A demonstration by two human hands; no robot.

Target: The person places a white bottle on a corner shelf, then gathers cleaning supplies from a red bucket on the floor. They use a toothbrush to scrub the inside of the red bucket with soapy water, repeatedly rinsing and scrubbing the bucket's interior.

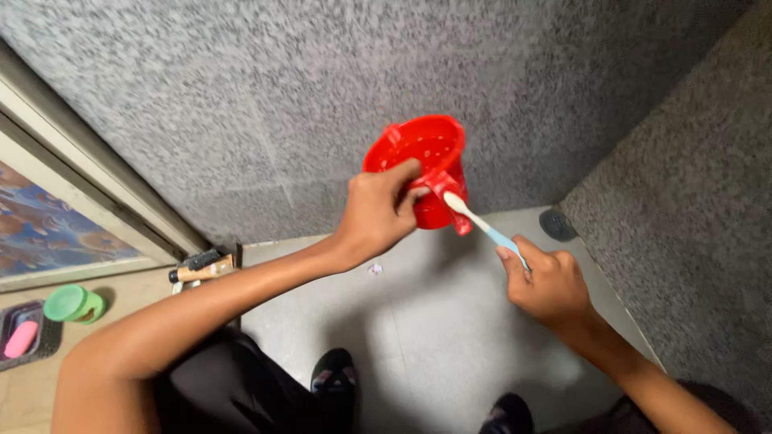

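Note:
My left hand (379, 210) grips a red plastic mug (425, 157) by its rim, holding it tilted above the grey floor with its open mouth turned toward me. Pale specks dot the mug's inside. My right hand (545, 282) holds a white and light-blue toothbrush (481, 223) by its handle. The brush head presses against the mug's red handle on the right side. Both forearms reach in from the bottom of the view.
Speckled grey stone walls rise behind and to the right. A round floor drain (556, 224) sits in the corner. At left lie a wooden-handled brush (201, 268), a green cup (74, 304) and a dark tray holding a pink item (22, 337). My two dark sandals (334, 375) rest on the floor.

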